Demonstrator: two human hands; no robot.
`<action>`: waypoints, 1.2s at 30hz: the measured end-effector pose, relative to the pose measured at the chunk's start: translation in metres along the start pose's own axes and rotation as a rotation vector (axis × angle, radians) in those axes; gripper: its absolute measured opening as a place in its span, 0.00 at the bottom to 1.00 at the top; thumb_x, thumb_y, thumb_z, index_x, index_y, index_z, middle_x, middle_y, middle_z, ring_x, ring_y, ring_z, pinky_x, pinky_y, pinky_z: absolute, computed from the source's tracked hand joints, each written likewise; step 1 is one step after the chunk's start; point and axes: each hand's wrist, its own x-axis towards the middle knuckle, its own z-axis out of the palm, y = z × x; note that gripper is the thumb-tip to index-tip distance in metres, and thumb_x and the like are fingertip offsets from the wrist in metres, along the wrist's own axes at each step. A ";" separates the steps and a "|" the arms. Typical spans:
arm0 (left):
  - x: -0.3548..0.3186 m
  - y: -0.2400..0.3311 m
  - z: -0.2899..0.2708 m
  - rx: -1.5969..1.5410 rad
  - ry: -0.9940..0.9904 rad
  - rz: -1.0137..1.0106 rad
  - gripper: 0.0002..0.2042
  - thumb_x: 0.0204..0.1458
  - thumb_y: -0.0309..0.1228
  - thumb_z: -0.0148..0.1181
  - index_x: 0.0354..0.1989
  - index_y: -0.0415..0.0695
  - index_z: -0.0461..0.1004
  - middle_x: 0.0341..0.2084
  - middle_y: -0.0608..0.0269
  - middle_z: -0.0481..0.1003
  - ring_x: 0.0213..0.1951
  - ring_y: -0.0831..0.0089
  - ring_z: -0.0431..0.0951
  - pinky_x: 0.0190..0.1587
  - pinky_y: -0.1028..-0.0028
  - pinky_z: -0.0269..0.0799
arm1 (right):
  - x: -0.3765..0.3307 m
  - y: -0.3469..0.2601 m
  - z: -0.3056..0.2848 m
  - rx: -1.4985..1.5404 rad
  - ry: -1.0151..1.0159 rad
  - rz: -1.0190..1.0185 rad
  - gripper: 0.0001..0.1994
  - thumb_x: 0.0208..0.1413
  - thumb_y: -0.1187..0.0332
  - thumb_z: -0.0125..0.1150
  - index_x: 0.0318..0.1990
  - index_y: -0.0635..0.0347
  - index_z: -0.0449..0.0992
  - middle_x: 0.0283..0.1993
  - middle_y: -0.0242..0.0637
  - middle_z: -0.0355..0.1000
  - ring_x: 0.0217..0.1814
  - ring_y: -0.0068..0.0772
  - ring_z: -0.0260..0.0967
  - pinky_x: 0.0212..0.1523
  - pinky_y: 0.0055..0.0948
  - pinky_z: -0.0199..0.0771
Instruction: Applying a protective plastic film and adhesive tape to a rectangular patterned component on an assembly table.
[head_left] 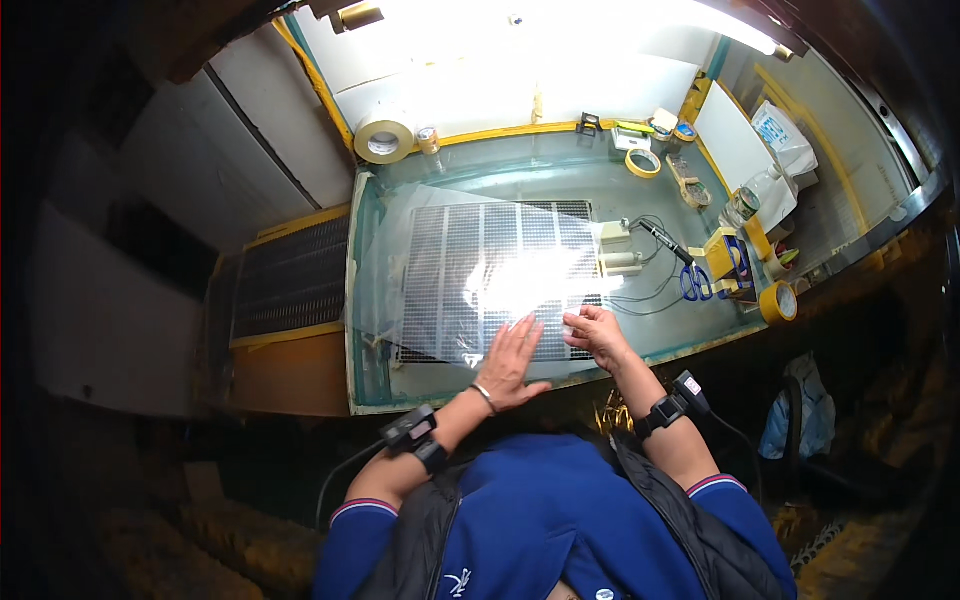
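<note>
A dark panel with a fine grid and pale bands (440, 232) lies on the glass-topped table, under a loose sheet of clear plastic film (395, 240). The film reaches past the panel on the left, and strong glare hides part of both. My left hand (512, 362) rests flat on the film at the panel's near edge, fingers stretched out. Just to its right, my right hand (604, 340) is closed in a pinch near the panel's near right corner. Something small and pale shows at its fingertips; I cannot tell whether it is film or tape.
Right of the panel are two pale blocks (620, 264), a black pen-like tool with cables (664, 240) and blue-handled scissors (694, 283). Tape rolls stand at the back left (384, 138), back right (643, 163) and right corner (778, 302). A dark slatted rack (292, 280) is at left.
</note>
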 end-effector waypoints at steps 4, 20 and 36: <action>0.007 -0.023 0.038 0.052 0.143 -0.042 0.27 0.52 0.38 0.57 0.58 0.37 0.60 0.55 0.44 0.63 0.56 0.50 0.64 0.59 0.61 0.58 | -0.004 0.002 -0.001 -0.012 0.038 -0.072 0.10 0.56 0.67 0.59 0.41 0.61 0.72 0.34 0.30 0.71 0.32 0.21 0.70 0.37 0.25 0.77; -0.023 -0.108 0.025 -0.856 0.567 -0.677 0.12 0.46 0.23 0.61 0.40 0.35 0.75 0.36 0.59 0.78 0.37 0.77 0.77 0.42 0.77 0.71 | 0.063 -0.035 -0.033 -0.880 0.451 0.027 0.26 0.38 0.57 0.65 0.41 0.71 0.75 0.37 0.48 0.76 0.40 0.43 0.74 0.45 0.36 0.71; 0.113 -0.062 -0.208 0.081 0.631 0.010 0.05 0.48 0.26 0.58 0.32 0.40 0.73 0.27 0.50 0.76 0.30 0.53 0.77 0.33 0.62 0.72 | -0.062 -0.009 -0.048 0.078 0.084 -0.037 0.15 0.55 0.76 0.56 0.50 0.65 0.69 0.45 0.37 0.72 0.43 0.30 0.70 0.45 0.32 0.73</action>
